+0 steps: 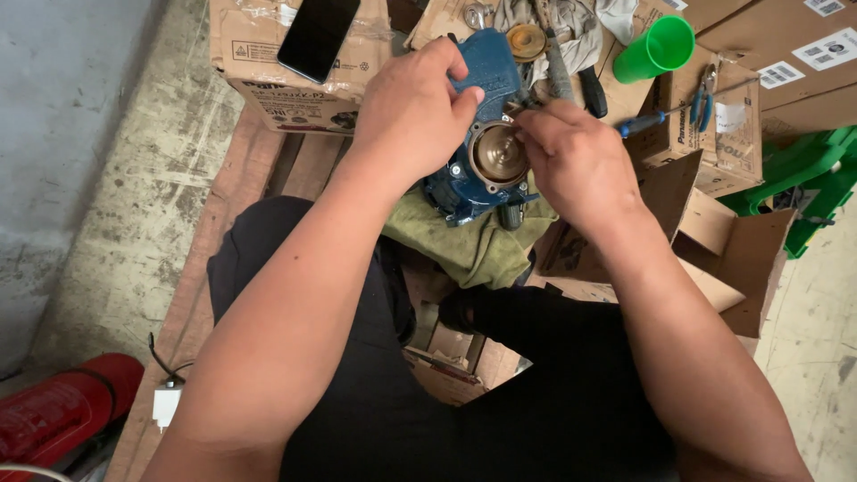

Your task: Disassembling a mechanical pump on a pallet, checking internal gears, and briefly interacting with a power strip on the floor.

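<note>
Blue cast-metal pump body (478, 134), on olive cloth (464, 241): left hand (411, 112) clamps it steady; right hand (576, 161) fingers pinched at brass disc (498, 153).

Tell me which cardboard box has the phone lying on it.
The cardboard box at the upper left, beside the left hand: a black phone rests on its top. The boxes on the right carry only tools and a green cup.

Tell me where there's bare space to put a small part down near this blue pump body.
Bare room: the wooden pallet boards left of the left hand, between the concrete wall and the phone-topped box. Crowded: behind the blue pump body, among rags, tools and the green cup, and by the right hand.
</note>
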